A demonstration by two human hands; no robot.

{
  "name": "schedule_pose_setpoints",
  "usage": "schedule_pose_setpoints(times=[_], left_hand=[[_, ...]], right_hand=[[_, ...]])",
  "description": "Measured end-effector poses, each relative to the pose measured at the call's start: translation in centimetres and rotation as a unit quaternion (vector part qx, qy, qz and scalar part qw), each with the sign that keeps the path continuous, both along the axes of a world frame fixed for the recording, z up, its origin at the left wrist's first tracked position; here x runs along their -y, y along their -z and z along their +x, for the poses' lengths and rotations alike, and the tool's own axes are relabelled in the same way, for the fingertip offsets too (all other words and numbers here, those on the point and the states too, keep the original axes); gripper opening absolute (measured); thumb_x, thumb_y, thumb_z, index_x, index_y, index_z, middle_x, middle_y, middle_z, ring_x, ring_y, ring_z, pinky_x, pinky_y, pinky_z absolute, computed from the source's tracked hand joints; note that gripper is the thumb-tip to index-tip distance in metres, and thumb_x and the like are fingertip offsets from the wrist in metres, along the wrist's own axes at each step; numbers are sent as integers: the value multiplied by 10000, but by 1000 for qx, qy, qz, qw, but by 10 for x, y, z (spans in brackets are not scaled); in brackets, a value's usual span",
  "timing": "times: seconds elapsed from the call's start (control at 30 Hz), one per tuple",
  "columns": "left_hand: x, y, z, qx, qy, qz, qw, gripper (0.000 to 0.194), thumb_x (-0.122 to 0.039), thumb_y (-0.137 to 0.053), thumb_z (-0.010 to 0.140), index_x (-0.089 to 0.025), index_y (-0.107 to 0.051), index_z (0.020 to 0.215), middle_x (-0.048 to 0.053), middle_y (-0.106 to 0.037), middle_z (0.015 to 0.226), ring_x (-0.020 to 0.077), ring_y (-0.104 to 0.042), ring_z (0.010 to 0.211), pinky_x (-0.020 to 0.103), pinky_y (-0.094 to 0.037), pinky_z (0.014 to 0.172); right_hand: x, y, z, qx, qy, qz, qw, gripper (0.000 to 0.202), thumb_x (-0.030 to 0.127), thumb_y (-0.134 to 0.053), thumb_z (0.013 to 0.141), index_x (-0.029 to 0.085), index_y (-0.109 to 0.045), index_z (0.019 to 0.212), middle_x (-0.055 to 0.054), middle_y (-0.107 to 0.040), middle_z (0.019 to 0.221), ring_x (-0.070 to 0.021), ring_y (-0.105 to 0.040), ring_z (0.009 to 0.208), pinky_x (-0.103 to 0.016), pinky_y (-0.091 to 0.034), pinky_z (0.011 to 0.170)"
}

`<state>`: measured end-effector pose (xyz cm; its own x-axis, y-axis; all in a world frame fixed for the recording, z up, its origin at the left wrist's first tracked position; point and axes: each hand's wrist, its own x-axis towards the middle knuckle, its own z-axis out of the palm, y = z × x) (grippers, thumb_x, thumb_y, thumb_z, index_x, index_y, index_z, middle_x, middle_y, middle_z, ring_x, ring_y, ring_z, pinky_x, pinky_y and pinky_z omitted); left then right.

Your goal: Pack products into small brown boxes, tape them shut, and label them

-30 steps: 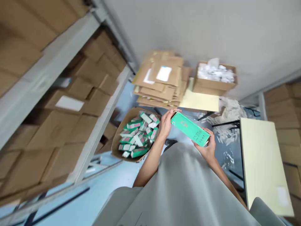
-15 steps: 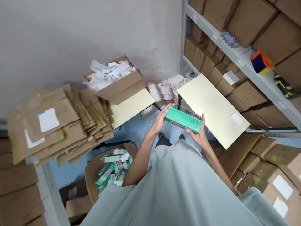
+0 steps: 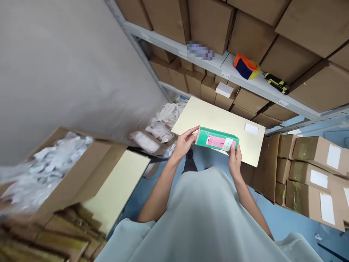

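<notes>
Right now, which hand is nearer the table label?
Right. Right hand holds the green box's right end, below-left of the label in view; left hand holds the other end, farther left.

Smooth, matt finish is noted on the pale tabletop [image 3: 207,113]. Beyond the tabletop, painted metal is seen in the shelf beam [image 3: 163,42]. Over its near edge, smooth printed card is observed on the green box [image 3: 216,140].

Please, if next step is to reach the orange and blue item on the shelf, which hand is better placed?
Probably the right hand: it holds the green box nearer the orange and blue item; the left hand holds the farther end. Both are occupied.
</notes>
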<state>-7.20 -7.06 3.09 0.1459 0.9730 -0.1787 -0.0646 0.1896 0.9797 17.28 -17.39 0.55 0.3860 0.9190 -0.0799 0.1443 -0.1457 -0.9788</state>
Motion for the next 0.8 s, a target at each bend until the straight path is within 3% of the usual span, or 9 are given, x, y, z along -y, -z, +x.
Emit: schedule_pose_setpoints(times=[0.1,0.17,0.3,0.37,0.47,0.53,0.6,0.67,0.8], left_hand=[[-44,-8,-7,-6,40,66,997,690,-676,-825,937,-259,-795,1485,158,-666,1672,279,-792,1120,376,-691,888],[-70,-17,-18,-12,78,103,992,640,-661,-825,956,-273,-808,1465,161,-617,1721,271,-786,1137,342,-678,828],[-123,-32,-44,9,174,145,974,470,-624,-822,982,-252,-893,1261,173,-737,1569,328,-742,1363,317,-664,827],[-150,-32,-51,20,187,148,971,445,-627,-828,974,-232,-907,1162,171,-804,1432,325,-746,1360,316,-664,855],[-189,-20,-51,9,174,112,978,477,-644,-803,974,-207,-896,1140,139,-846,1252,241,-806,1016,284,-644,727],[-210,-8,-44,-11,186,69,980,504,-650,-763,994,-191,-878,1164,112,-845,1161,166,-737,734,272,-594,602],[-224,5,-34,-42,211,41,976,499,-645,-718,1023,-184,-862,1149,90,-834,1094,137,-665,611,280,-560,560],[-233,16,-25,-85,225,49,969,460,-622,-700,1043,-192,-855,1090,81,-832,1073,163,-694,671,293,-573,620],[-242,31,-9,-174,217,116,954,366,-562,-724,1049,-222,-852,1003,79,-845,1096,240,-760,1007,327,-594,892]], right_hand=[[-35,2,-28,-112,89,-28,989,697,821,-587,1040,214,-700,1365,-148,-799,1369,-287,-783,1251,-504,-715,1062],[-57,3,-47,-177,106,-51,977,717,819,-670,984,216,-703,1371,-131,-793,1394,-284,-796,1209,-509,-738,1013],[-89,5,-84,-279,113,-121,946,816,749,-876,847,304,-652,1493,-59,-777,1442,-245,-824,1046,-467,-768,931],[-98,2,-100,-313,111,-137,933,794,713,-936,811,335,-657,1451,-30,-786,1393,-221,-822,1018,-425,-762,942],[-107,-3,-122,-342,85,-144,925,737,624,-1022,744,341,-670,1327,-7,-801,1271,-205,-819,1024,-389,-735,983],[-113,-5,-134,-351,65,-155,921,771,520,-1084,668,332,-667,1288,-6,-809,1232,-209,-819,1047,-383,-712,1006],[-120,-2,-144,-355,54,-178,916,817,446,-1116,595,307,-666,1262,-18,-822,1224,-217,-821,1043,-373,-698,984],[-127,4,-151,-343,55,-208,914,823,429,-1120,553,274,-670,1225,-29,-836,1187,-205,-814,979,-323,-679,871],[-140,18,-147,-275,62,-254,925,730,465,-1078,567,233,-694,1142,-14,-844,1056,-158,-770,808,-227,-527,605]])
